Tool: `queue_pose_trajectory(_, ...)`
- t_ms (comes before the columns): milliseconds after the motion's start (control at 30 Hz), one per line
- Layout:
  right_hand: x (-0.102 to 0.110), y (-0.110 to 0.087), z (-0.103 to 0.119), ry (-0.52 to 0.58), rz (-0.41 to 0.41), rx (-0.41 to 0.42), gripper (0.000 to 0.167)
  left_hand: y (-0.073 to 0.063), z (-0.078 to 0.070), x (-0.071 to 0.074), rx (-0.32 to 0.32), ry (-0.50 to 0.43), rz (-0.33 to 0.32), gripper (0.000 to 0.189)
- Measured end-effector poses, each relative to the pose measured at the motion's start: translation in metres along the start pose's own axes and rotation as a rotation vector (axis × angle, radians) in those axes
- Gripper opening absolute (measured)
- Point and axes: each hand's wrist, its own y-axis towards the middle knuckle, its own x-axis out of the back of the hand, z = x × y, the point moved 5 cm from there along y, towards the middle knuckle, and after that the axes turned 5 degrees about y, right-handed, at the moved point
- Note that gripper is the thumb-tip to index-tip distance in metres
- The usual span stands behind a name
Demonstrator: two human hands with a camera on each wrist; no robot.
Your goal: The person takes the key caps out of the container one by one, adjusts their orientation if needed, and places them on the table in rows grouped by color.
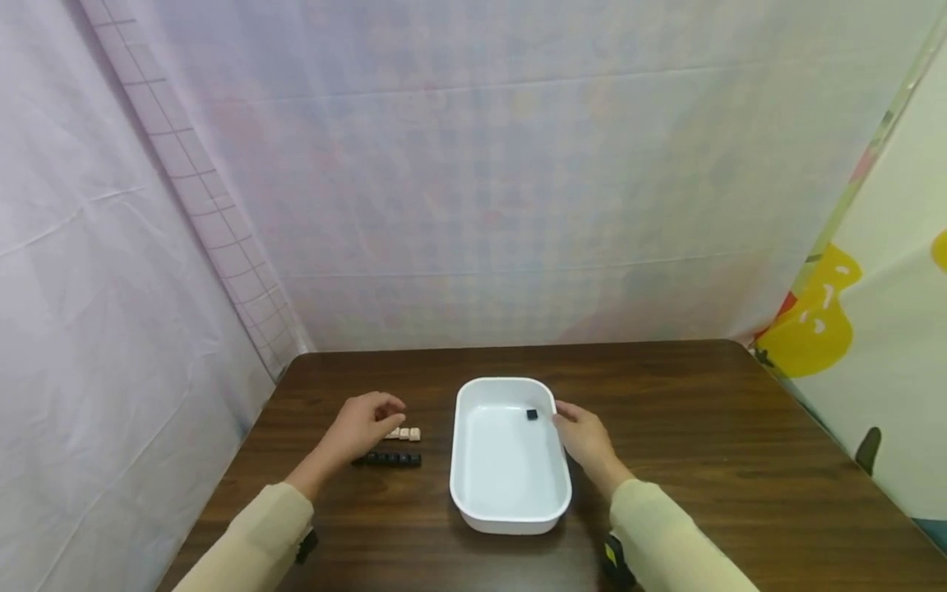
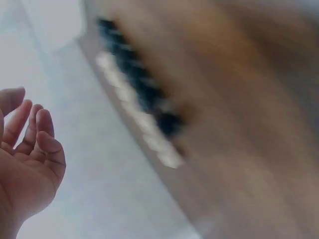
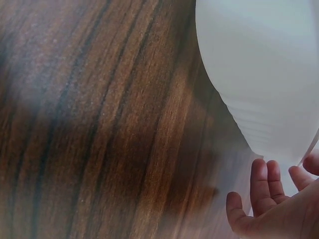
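My left hand [image 1: 366, 423] hovers over the left part of the table with its fingers loosely bent and nothing between them. Under and beside it lie a row of cream keycaps [image 1: 404, 434] and, nearer me, a row of black keycaps [image 1: 392, 459]. Both rows are blurred in the left wrist view, where the left hand [image 2: 32, 154] shows off to one side. A white rectangular tub [image 1: 510, 485] stands at the middle, one black keycap [image 1: 532, 414] inside toward its far right corner. On the tub's right rim, my right hand [image 1: 588, 444] grips with thumb and fingers.
The dark wood-grain table [image 1: 681, 411] extends well to the right of the tub. Pale patterned curtains [image 1: 503, 205] hang behind the table's far edge and along both sides. Dark straps or devices [image 1: 617, 559] sit at both wrists.
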Motion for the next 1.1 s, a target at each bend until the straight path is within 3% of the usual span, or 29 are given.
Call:
queue_pose_trajectory(67, 0.000, 0.000, 0.001, 0.000, -0.003, 0.005, 0.043, 0.003, -0.007, 0.002, -0.005, 0.023, -0.021, 0.016)
queue_pose_trajectory(133, 0.000, -0.001, 0.002, 0.000, 0.000, 0.008, 0.043, 0.001, -0.003, 0.004, 0.021, 0.069, -0.046, 0.014)
queue_pose_trajectory(233, 0.000, -0.001, 0.003, 0.002, 0.009, 0.002, 0.043, -0.010, 0.020, 0.006, 0.103, 0.156, -0.070, 0.013)
queue_pose_trajectory(333, 0.000, -0.001, 0.002, 0.002, 0.008, -0.003, 0.043, -0.023, 0.045, 0.006, 0.179, 0.194, -0.055, 0.014)
queue_pose_trajectory(467, 0.001, 0.000, 0.001, 0.002, 0.002, -0.001, 0.043, -0.033, 0.064, 0.002, 0.249, 0.118, -0.001, 0.023)
queue_pose_trajectory(600, 0.001, -0.001, 0.001, 0.006, 0.000, 0.013, 0.043, -0.035, 0.067, -0.003, 0.288, 0.026, 0.027, 0.031)
queue_pose_trajectory(700, 0.000, -0.001, 0.001, 0.007, -0.004, 0.019, 0.043, -0.035, 0.066, -0.004, 0.292, 0.003, 0.020, 0.032)
queue_pose_trajectory(767, 0.000, -0.001, 0.001, 0.010, -0.003, 0.015, 0.043, -0.035, 0.064, -0.003, 0.258, 0.041, -0.018, 0.031)
queue_pose_trajectory(867, -0.001, -0.001, 0.000, 0.010, 0.003, 0.005, 0.043, -0.030, 0.053, -0.001, 0.192, 0.092, -0.088, 0.028)
queue_pose_trajectory(933, -0.001, -0.001, 0.001, 0.009, 0.003, 0.011, 0.043, -0.021, 0.036, -0.001, 0.134, 0.089, -0.122, 0.025)
queue_pose_trajectory(1000, -0.001, -0.001, 0.001, 0.008, 0.001, 0.014, 0.043, -0.006, 0.010, -0.007, 0.068, 0.045, -0.117, 0.021)
queue_pose_trajectory(1100, 0.000, -0.002, 0.001, 0.010, -0.003, 0.012, 0.043, 0.022, -0.040, -0.023, -0.061, 0.025, -0.039, 0.020)
